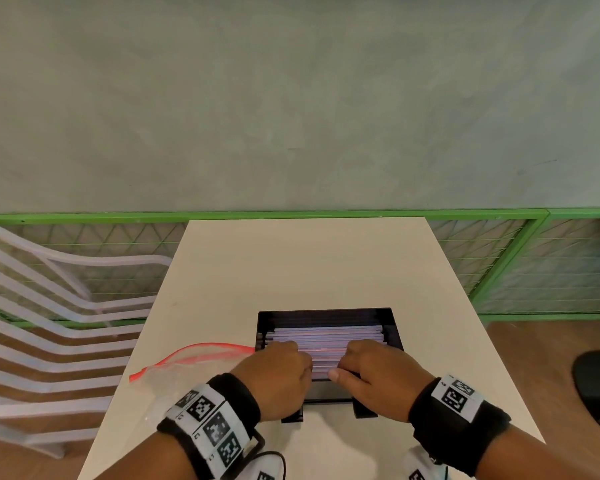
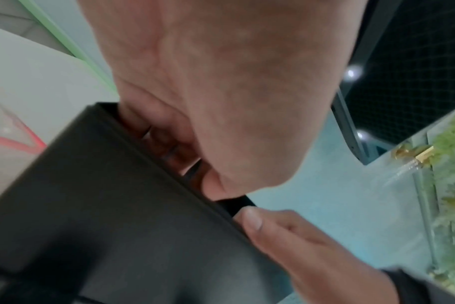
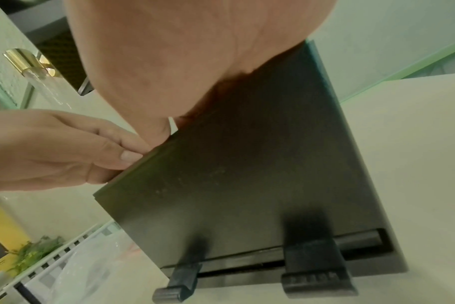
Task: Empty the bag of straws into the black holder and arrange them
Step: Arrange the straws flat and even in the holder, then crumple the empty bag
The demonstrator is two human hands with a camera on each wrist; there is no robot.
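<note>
Fingertips hidden in holder [image 1: 326,317] | left hand [image 1: 274,379], right hand [image 1: 381,375] curled over straws [image 1: 326,337]; grip unclear

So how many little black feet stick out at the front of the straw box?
2. In the right wrist view, one black foot sticks out on the left of the black holder, and a wider one on the right. Any at the back would be hidden.

The holder [image 1: 394,327] is seen as smooth black plastic, seemingly matt. The bag [image 1: 174,367] is thin, clear, glossy plastic film.
</note>
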